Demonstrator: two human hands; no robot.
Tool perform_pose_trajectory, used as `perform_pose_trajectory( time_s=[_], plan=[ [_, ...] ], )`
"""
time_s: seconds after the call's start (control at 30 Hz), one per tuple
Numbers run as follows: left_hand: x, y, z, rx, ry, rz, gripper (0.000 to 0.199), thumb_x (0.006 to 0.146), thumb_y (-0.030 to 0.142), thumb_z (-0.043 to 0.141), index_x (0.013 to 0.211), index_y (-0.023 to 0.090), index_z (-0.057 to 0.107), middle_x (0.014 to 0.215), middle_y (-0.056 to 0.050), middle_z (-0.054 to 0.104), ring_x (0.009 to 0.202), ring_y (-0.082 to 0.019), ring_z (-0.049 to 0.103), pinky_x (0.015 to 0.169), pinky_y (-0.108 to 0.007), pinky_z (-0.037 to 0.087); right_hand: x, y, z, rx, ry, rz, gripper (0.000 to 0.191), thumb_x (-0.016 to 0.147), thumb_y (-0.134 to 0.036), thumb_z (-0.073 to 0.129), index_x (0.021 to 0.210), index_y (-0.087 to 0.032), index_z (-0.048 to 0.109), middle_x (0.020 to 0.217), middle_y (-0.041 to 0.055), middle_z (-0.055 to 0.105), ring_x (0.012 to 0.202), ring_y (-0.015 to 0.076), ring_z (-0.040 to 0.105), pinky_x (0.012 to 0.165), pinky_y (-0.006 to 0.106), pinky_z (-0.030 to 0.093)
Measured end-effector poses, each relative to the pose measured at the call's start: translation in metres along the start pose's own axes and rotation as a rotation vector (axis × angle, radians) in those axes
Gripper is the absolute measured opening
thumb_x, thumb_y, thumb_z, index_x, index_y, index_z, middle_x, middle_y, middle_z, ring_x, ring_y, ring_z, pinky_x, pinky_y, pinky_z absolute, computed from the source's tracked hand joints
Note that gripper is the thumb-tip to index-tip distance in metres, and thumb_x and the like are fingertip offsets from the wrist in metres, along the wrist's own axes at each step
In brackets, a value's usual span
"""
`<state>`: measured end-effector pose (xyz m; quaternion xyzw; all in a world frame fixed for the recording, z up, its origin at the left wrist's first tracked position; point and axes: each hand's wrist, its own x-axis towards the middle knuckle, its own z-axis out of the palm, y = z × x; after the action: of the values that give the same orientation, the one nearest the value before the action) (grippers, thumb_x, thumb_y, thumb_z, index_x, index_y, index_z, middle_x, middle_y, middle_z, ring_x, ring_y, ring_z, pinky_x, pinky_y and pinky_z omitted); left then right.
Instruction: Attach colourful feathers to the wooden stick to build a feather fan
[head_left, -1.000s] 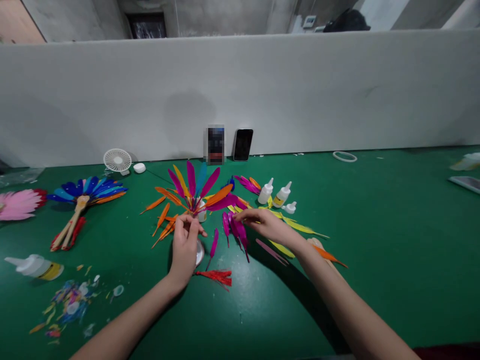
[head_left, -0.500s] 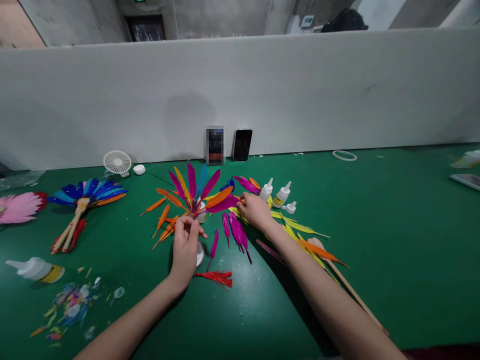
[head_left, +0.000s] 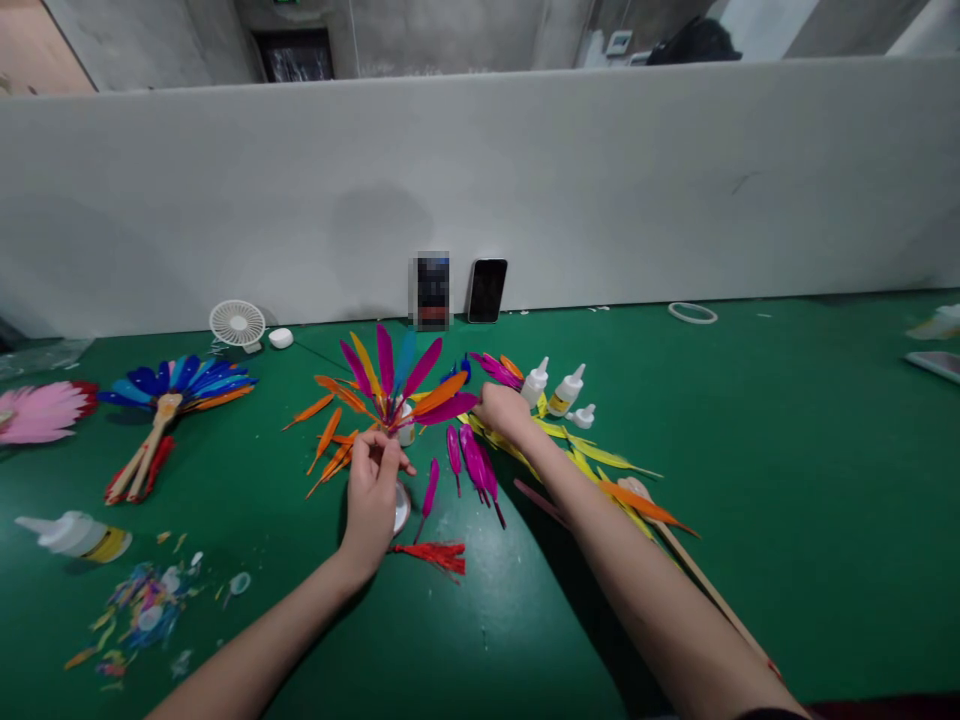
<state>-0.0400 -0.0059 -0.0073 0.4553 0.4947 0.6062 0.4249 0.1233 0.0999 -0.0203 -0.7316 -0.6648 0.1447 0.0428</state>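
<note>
The left hand (head_left: pixel 371 490) pinches the base of a multicoloured feather fan (head_left: pixel 385 360), spread on its far side. The right hand (head_left: pixel 504 412) curls over yellow feathers (head_left: pixel 607 458) to the right; whether it grips one, I cannot tell. Just right of it stand 2 white bottles (head_left: pixel 535 385); nearer lies a red tassel (head_left: pixel 439 556).

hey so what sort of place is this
Probably a craft workshop, or at least a craft table. The left hand holds a spray of colored feathers, loose magenta feathers lie on the green tabletop, and two white nozzle bottles, perhaps glue, stand nearby.
</note>
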Motion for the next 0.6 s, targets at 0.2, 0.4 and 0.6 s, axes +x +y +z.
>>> perform_pose_trajectory(
  time_s=[0.2, 0.4, 0.6],
  plan=[
    [0.001, -0.001, -0.001, -0.008, 0.001, 0.009, 0.022, 0.073, 0.037, 0.056, 0.07, 0.02, 0.042, 0.057, 0.006, 0.049, 0.052, -0.01, 0.051, 0.057, -0.025, 0.042, 0.003, 0.014, -0.003, 0.108, 0.012, -0.036, 0.025, 0.08, -0.024, 0.041, 0.074, -0.014, 0.063, 0.072, 0.0104, 0.067, 0.073, 0.0226, 0.063, 0.058, 0.027, 0.041],
    [0.0, -0.002, 0.0, -0.006, 0.003, 0.01, 0.02, 0.073, 0.036, 0.055, 0.07, 0.02, 0.042, 0.057, 0.005, 0.049, 0.053, -0.01, 0.051, 0.057, -0.025, 0.042, 0.006, 0.019, -0.003, 0.191, 0.103, -0.081, 0.028, 0.083, -0.018, 0.032, 0.095, -0.012, 0.056, 0.089, 0.0096, 0.066, 0.081, 0.0185, 0.061, 0.064, 0.024, 0.042],
    [0.001, -0.001, 0.0, -0.005, 0.002, 0.002, 0.022, 0.073, 0.037, 0.056, 0.07, 0.02, 0.042, 0.057, 0.006, 0.049, 0.053, -0.01, 0.051, 0.057, -0.025, 0.042, 0.003, 0.003, 0.002, 0.156, 0.051, -0.149, 0.028, 0.081, -0.017, 0.043, 0.107, -0.012, 0.052, 0.099, 0.0112, 0.066, 0.091, 0.0194, 0.06, 0.071, 0.023, 0.041]
  ],
)
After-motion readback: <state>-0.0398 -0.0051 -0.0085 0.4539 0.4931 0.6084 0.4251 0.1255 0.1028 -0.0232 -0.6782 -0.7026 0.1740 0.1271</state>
